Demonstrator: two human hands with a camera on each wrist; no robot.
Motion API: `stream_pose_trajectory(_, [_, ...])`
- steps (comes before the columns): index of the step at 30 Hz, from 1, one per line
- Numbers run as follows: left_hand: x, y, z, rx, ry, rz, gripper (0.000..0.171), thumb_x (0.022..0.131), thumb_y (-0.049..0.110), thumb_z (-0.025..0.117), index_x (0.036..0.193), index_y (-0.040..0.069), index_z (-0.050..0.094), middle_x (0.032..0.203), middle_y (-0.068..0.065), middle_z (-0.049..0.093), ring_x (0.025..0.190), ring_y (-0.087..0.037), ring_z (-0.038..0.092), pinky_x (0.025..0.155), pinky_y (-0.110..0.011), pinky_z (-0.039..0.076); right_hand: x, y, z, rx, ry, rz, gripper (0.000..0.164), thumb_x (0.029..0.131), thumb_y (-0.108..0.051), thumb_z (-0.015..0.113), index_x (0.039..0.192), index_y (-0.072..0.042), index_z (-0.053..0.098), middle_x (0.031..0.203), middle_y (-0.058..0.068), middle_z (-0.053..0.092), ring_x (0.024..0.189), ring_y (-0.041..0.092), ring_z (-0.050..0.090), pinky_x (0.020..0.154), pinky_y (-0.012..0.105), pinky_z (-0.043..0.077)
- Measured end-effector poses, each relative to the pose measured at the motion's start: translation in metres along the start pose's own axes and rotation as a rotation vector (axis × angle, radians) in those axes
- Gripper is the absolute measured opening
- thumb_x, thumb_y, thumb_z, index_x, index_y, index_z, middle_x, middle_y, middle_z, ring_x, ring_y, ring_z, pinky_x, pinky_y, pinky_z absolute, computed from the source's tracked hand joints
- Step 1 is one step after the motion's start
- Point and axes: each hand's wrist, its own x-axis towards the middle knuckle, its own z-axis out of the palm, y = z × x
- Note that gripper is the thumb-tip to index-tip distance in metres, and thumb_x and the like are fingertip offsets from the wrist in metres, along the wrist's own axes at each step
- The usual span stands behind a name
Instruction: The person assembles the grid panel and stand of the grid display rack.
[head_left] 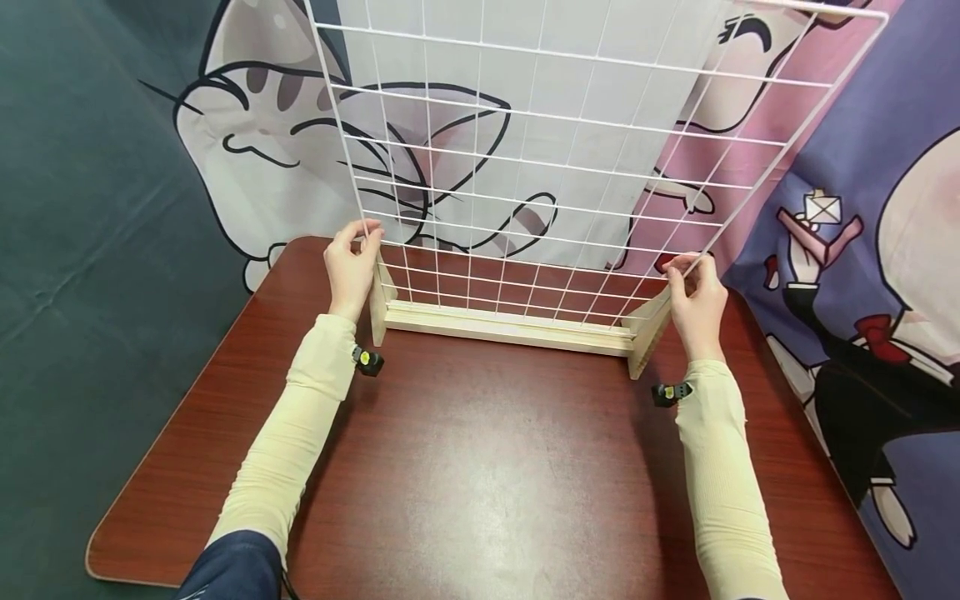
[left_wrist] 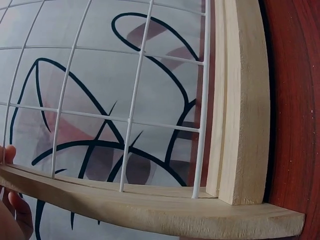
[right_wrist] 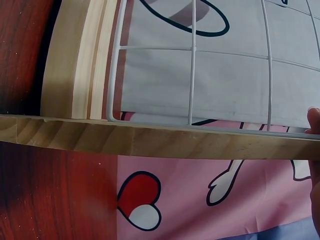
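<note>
A white wire grid panel (head_left: 481, 42) stands upright, leaning back, in a pale wooden stand. The stand has a grooved crossbar (head_left: 510, 327) between a left side board (head_left: 378, 312) and a right side board (head_left: 651, 333). My left hand (head_left: 350, 265) pinches the panel's left edge at the top of its board. On the other side, my right hand (head_left: 699, 304) pinches the right edge the same way. In the left wrist view, fingertips (left_wrist: 20, 210) show at the board (left_wrist: 200, 215). Only part of the right hand (right_wrist: 315, 125) enters the right wrist view.
A reddish-brown table (head_left: 480, 467) carries the stand near its back edge. Behind it hangs a cartoon-printed cloth (head_left: 277, 200), with another printed cloth (head_left: 847, 275) along the right. A plain dark green cloth (head_left: 90, 250) covers the left side.
</note>
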Motion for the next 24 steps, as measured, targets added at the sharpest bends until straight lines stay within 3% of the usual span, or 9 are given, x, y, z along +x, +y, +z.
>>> stream_pose_trajectory(6, [-0.002,0.001,0.000,-0.002,0.001,-0.005,0.018,0.089,0.015,0.067,0.103,0.004,0.073,0.099,-0.017,0.071,0.076,0.000,0.045,0.064,-0.013,0.035,0.000,0.000,0.000,0.000,0.006,0.005,0.020,0.089,0.008,0.058,0.106,0.017,0.054,0.089,0.003,0.066,0.075,-0.010,0.056,0.068,0.004,0.042])
stream_pose_trajectory(10, [-0.002,0.001,0.001,-0.005,-0.012,0.000,0.017,0.089,0.012,0.067,0.104,0.004,0.072,0.100,-0.017,0.071,0.079,0.000,0.047,0.065,-0.013,0.036,0.002,0.015,0.001,-0.037,0.024,-0.016,0.022,0.087,0.005,0.062,0.106,0.014,0.056,0.088,0.001,0.066,0.073,-0.011,0.054,0.062,0.005,0.038])
stream_pose_trajectory(14, [-0.002,0.000,0.001,-0.007,-0.026,0.024,0.017,0.089,0.006,0.066,0.104,0.001,0.071,0.099,-0.019,0.071,0.082,0.000,0.049,0.066,-0.014,0.037,0.003,0.030,0.002,-0.045,0.037,-0.022,0.024,0.085,0.002,0.066,0.106,0.009,0.058,0.087,-0.010,0.066,0.073,-0.013,0.054,0.060,0.006,0.037])
stream_pose_trajectory(20, [-0.004,-0.001,0.002,0.017,-0.026,0.039,0.017,0.088,0.002,0.064,0.104,-0.001,0.068,0.098,-0.019,0.071,0.087,0.001,0.049,0.071,-0.012,0.037,0.003,0.032,0.003,-0.036,0.032,-0.030,0.026,0.084,0.000,0.068,0.106,0.007,0.057,0.088,-0.020,0.063,0.075,-0.013,0.056,0.059,0.008,0.036])
stream_pose_trajectory(24, [-0.006,-0.003,0.004,0.025,-0.033,0.048,0.017,0.089,0.002,0.062,0.105,-0.001,0.067,0.099,-0.019,0.071,0.091,-0.006,0.050,0.075,-0.013,0.037,0.002,0.033,0.003,-0.035,0.040,-0.015,0.027,0.084,0.000,0.067,0.108,0.007,0.056,0.087,-0.023,0.061,0.076,-0.013,0.056,0.059,0.009,0.036])
